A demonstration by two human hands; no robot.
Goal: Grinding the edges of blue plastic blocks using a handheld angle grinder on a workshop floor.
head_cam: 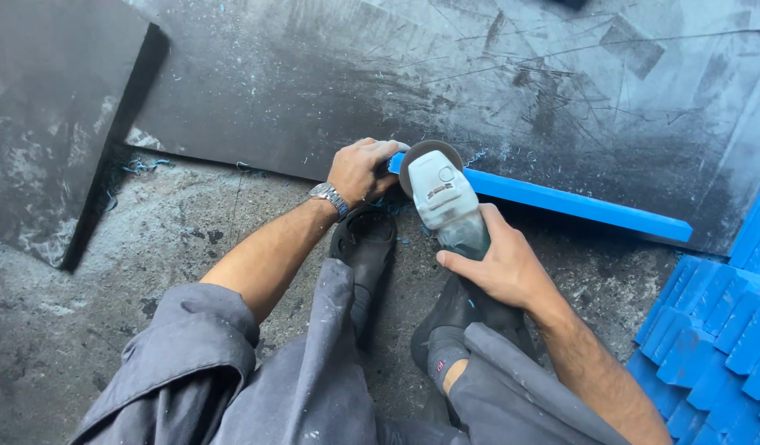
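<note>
Right hand (499, 268) grips the angle grinder (444, 198), disc end pointing away; left hand (359, 169) clamps the blue bar (578, 203), lying left-right

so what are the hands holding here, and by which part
The right hand grips the angle grinder around its body, behind the disc. The left hand holds down the near end of the blue strip beside the disc.

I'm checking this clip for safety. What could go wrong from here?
1. The bare left hand pins the blue strip right beside the angle grinder disc; a slip could likely cut the fingers.
2. The right hand alone holds the grinder, so a kickback might twist it free.
3. The feet in dark shoes sit just below the tool, within reach of a drop.
</note>
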